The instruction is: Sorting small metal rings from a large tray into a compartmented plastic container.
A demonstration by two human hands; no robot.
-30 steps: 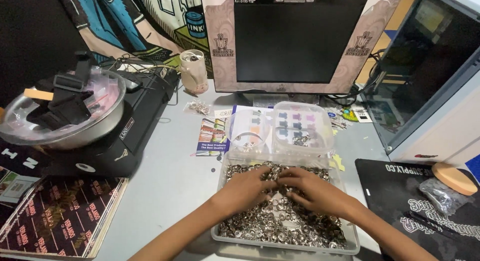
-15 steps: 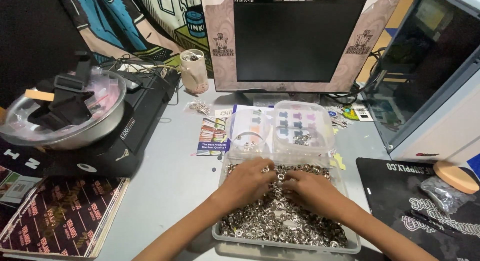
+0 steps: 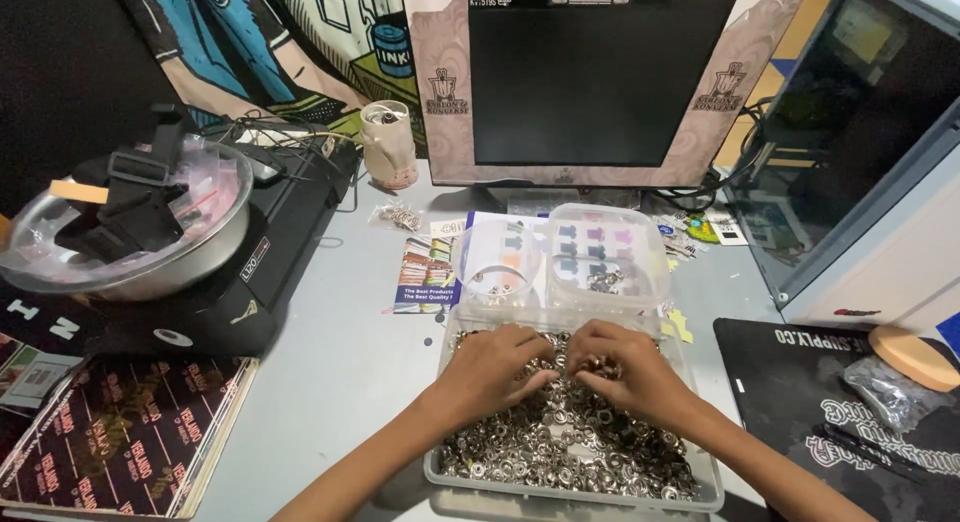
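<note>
Here both hands rest palm-down in a clear rectangular plastic tray (image 3: 705,482) heaped with small silver metal rings (image 3: 560,452), near the desk's front edge. The left hand (image 3: 495,367) has its fingers curled narrowly into the pile, and the right hand (image 3: 625,367) does the same, fingertips nearly touching; whether either pinches a ring I cannot tell. Just behind the tray sit two small clear plastic tubs (image 3: 560,257), in front of a dark monitor (image 3: 600,72)
</note>
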